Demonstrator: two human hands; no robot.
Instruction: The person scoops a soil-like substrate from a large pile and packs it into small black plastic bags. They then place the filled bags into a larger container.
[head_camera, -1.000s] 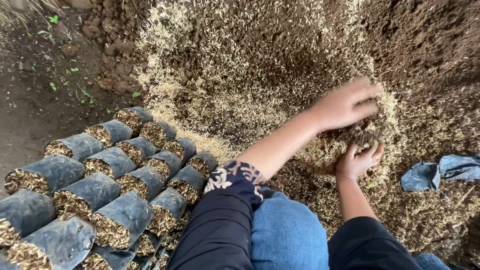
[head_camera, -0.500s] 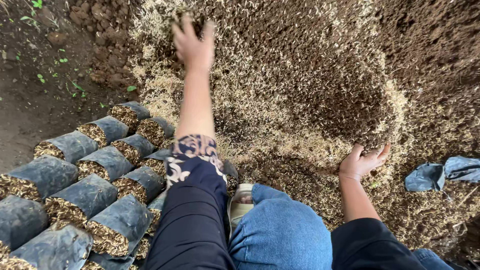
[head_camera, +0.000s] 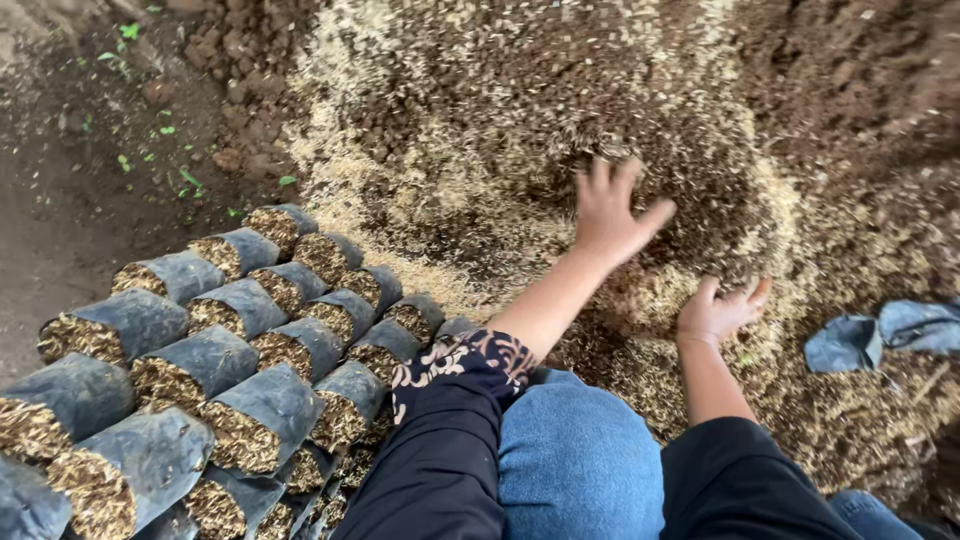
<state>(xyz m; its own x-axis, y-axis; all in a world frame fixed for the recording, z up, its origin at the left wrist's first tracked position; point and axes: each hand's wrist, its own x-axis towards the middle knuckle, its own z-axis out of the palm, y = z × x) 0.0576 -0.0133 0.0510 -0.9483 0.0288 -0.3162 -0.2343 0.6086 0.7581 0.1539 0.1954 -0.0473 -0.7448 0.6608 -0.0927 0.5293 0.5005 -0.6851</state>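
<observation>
My left hand (head_camera: 612, 212) reaches out over a big heap of brown soil mixed with pale husks (head_camera: 560, 120), fingers spread and palm down on the loose mix. My right hand (head_camera: 722, 312) lies lower on the heap's near slope, palm up, fingers slightly curled and apart, with nothing gripped. Both arms wear dark sleeves, the left with a patterned cuff (head_camera: 462, 358). My knee in blue jeans (head_camera: 580, 460) is at the bottom centre.
Several dark plastic grow bags (head_camera: 200, 360) filled with the same mix lie stacked in rows at the lower left. Empty grey bags (head_camera: 885, 335) lie crumpled on the heap at the right. Bare dirt with small green sprouts (head_camera: 120, 150) is at the upper left.
My left hand swept from far up on the left of the heap back down to the right, toward my right hand. The right hand stayed almost still, palm up.
</observation>
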